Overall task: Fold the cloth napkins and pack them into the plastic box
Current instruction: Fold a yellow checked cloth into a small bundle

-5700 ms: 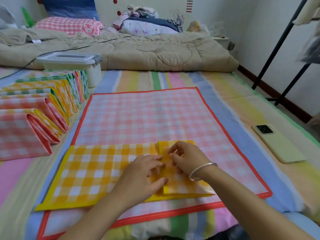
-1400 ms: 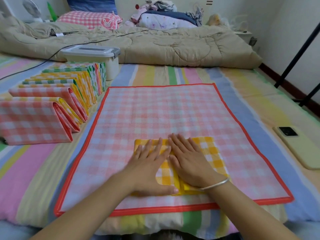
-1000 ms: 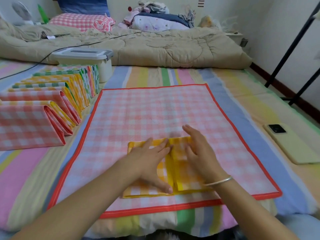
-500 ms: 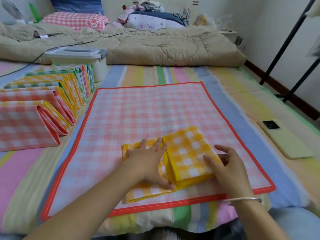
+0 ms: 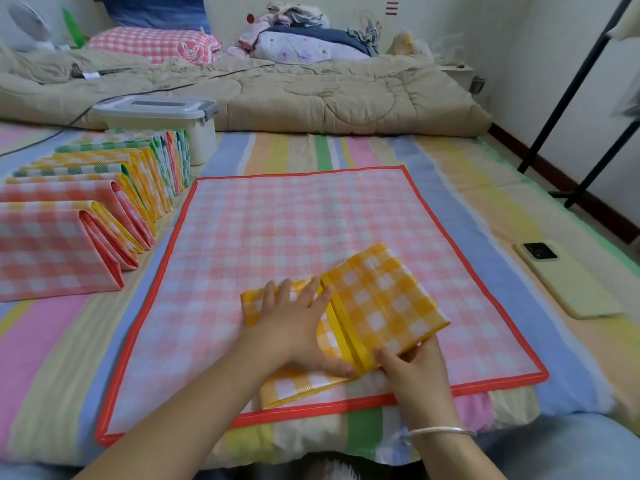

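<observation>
**Fingers pin one half of the napkin and lift the other**

Fingers [image 5: 284, 292] of the left hand [image 5: 294, 327] lie straight and spread, grasping nothing, pressed flat on the left half of the yellow checked napkin [image 5: 384, 299]. That flat press seems meant to hold the layers down and keep the yellow-trimmed crease where it is. The right hand [image 5: 415, 372] pinches the near edge of the right half, thumb on top and the other fingers tucked under it, so this half stands tilted up off the surface, hinged along the crease beside the left thumb. I read this as the closing fold, with the raised half about to come over to the left.

The napkin rests near the person on a pink checked napkin [image 5: 294, 216], which is spread open on the striped sheet [image 5: 467, 188]; it probably serves as a smooth working surface and waits its own turn. To the left, a row of folded napkins [image 5: 86, 209] stands on edge, running away to the plastic box [image 5: 166, 116] at the far left. Its lid is on, so packing looks not yet begun. A phone [image 5: 568, 282] lies well apart on the right, and a beige quilt [image 5: 311, 95] runs across the far side
</observation>
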Demonstrator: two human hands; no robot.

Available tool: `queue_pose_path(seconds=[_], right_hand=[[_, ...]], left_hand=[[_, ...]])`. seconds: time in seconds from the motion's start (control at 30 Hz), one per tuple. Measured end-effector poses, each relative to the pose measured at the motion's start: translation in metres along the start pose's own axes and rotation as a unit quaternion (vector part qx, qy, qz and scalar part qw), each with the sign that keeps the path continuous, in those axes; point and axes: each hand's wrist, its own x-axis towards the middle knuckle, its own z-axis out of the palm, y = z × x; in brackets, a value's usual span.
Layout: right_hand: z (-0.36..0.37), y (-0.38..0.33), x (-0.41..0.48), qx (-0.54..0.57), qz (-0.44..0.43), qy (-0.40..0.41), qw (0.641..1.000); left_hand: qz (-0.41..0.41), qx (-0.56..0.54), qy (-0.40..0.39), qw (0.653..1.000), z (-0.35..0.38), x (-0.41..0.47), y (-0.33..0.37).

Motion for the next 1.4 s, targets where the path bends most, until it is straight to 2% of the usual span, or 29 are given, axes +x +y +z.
queue_pose_path(seconds=[0.07,0.17,0.27,0.3,0.37,0.4,0.47,0.5,0.6,0.7,0.73,0.77,0.8,0.87,0.97,1.03,1.13,1.2,1.4], right_hand=[[0.001,-0.003,-0.003,-0.031,-0.046,0.010,0.998],[0.006,-0.008,-0.010,-0.149,-0.104,0.002,0.983],[0.014,-0.012,-0.019,-0.259,-0.231,0.006,0.938],[0.017,-0.013,-0.022,-0.264,-0.269,-0.018,0.926],[0.022,-0.015,-0.026,-0.291,-0.327,-0.080,0.896],[0.023,-0.014,-0.026,-0.313,-0.358,-0.091,0.875],[0.023,-0.012,-0.028,-0.350,-0.397,-0.095,0.843],[0.022,-0.010,-0.027,-0.368,-0.412,-0.095,0.828],[0.022,-0.006,-0.023,-0.401,-0.456,-0.095,0.789],[0.025,0.000,-0.023,-0.421,-0.492,-0.100,0.756],[0.026,0.003,-0.023,-0.428,-0.498,-0.103,0.747],[0.027,0.005,-0.023,-0.435,-0.506,-0.103,0.737],[0.027,0.008,-0.022,-0.438,-0.516,-0.100,0.729],[0.027,0.014,-0.020,-0.438,-0.540,-0.079,0.714],[0.027,0.022,-0.021,-0.432,-0.566,-0.053,0.700],[0.028,0.026,-0.021,-0.427,-0.569,-0.050,0.701],[0.028,0.027,-0.020,-0.416,-0.572,-0.046,0.705],[0.028,0.027,-0.020,-0.408,-0.574,-0.047,0.708],[0.027,0.031,-0.018,-0.417,-0.582,-0.064,0.695]], left_hand=[[0.007,-0.017,0.002,1.000,0.003,0.001,-0.004],[0.029,-0.060,0.031,0.997,0.013,0.001,-0.007],[0.039,-0.101,0.079,0.991,0.025,0.006,-0.011],[0.040,-0.088,0.078,0.992,0.023,0.004,-0.010],[0.024,-0.085,0.027,0.996,0.016,-0.008,-0.005],[-0.011,-0.145,-0.005,0.989,0.012,-0.016,-0.003],[-0.098,-0.315,-0.022,0.944,0.003,-0.031,-0.007],[-0.105,-0.389,-0.009,0.915,0.002,-0.034,-0.013],[-0.020,-0.568,0.128,0.813,0.006,-0.028,-0.040],[-0.046,-0.720,0.237,0.650,0.000,-0.024,-0.067],[-0.054,-0.737,0.270,0.618,0.004,-0.024,-0.076],[-0.063,-0.731,0.298,0.611,0.008,-0.024,-0.082],[-0.068,-0.698,0.324,0.635,0.015,-0.027,-0.086],[-0.062,-0.578,0.386,0.716,0.029,-0.034,-0.088],[0.033,-0.375,0.466,0.801,0.039,-0.044,-0.077],[0.073,-0.222,0.458,0.858,0.041,-0.045,-0.072],[0.065,-0.067,0.361,0.928,0.049,-0.043,-0.071],[0.039,-0.031,0.298,0.953,0.058,-0.045,-0.073],[0.025,0.008,0.217,0.976,0.057,-0.045,-0.081]])
